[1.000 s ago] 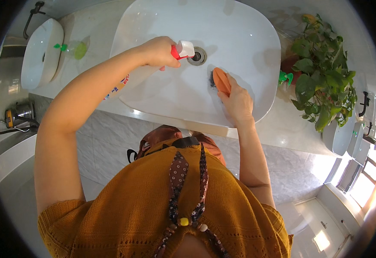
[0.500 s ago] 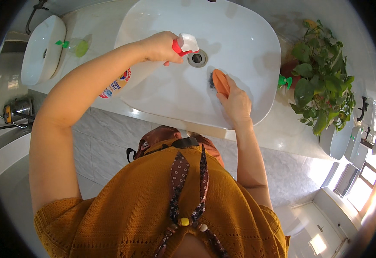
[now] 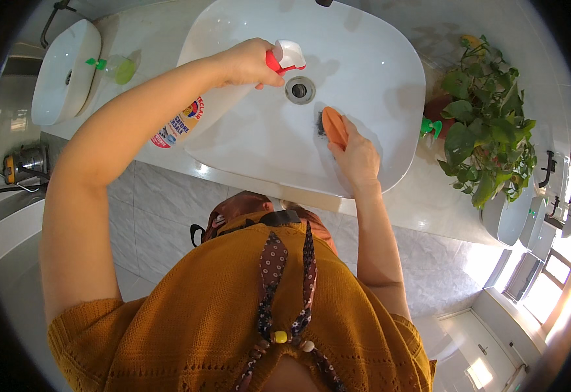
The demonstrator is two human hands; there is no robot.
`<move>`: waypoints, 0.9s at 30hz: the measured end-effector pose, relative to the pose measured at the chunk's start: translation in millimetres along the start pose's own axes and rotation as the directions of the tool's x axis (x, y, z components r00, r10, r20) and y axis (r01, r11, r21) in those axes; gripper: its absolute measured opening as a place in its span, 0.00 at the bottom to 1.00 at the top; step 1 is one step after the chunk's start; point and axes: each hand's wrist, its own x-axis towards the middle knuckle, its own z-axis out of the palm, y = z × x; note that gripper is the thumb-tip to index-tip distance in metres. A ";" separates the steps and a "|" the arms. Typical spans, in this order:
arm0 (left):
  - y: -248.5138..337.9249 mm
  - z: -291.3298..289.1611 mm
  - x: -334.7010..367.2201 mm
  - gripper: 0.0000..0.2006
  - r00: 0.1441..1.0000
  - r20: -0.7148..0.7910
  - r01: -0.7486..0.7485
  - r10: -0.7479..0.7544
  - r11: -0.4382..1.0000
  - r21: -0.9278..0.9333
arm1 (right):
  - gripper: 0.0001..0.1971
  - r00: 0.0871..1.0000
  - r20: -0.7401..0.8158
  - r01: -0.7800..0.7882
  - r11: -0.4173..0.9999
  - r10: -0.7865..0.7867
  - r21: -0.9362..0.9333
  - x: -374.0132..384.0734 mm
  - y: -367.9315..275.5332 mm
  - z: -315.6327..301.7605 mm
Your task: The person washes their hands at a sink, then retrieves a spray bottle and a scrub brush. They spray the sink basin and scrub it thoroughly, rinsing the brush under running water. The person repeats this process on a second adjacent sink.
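My left hand [image 3: 249,63] is wrapped round the neck of a spray bottle [image 3: 179,125] with a red and white trigger head, held over the left part of a white washbasin [image 3: 259,153]. Its pale body slants back toward me, partly behind my forearm, with a colourful label showing. The nozzle points right, just beyond the metal drain [image 3: 300,90]. In my right hand [image 3: 361,158] is an orange scrub brush [image 3: 334,125], gripped from its near side. Its dark bristles face left, close to the basin's surface; whether they touch it I cannot tell.
A second basin [image 3: 69,72] stands at the far left, with a green-topped soap bottle [image 3: 119,70] beside it. To the right are another green pump top [image 3: 431,127] and a leafy potted plant [image 3: 488,124]. The counter's front edge [image 3: 220,175] runs between me and the basin.
My left hand and the spray bottle have shifted slightly away from me, and more of the label shows. My right hand and the brush have stayed almost in place.
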 end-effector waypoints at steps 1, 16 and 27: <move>2.2 0.2 -1.0 0.13 0.999 -0.035 -0.012 0.012 1.000 0.003 | 0.29 1.000 0.000 -0.002 1.000 0.002 0.000 0.1 0.1 -0.3; -22.8 -32.5 -60.8 0.14 0.917 -0.362 -0.243 0.169 0.955 -0.169 | 0.28 0.983 -0.058 0.158 0.964 -0.174 -0.214 33.8 -6.4 -6.7; -142.4 -38.4 -157.8 0.18 0.395 -0.906 -0.372 0.148 0.928 -0.011 | 0.25 0.971 0.170 0.224 0.898 -0.170 -0.379 45.5 -40.1 -5.9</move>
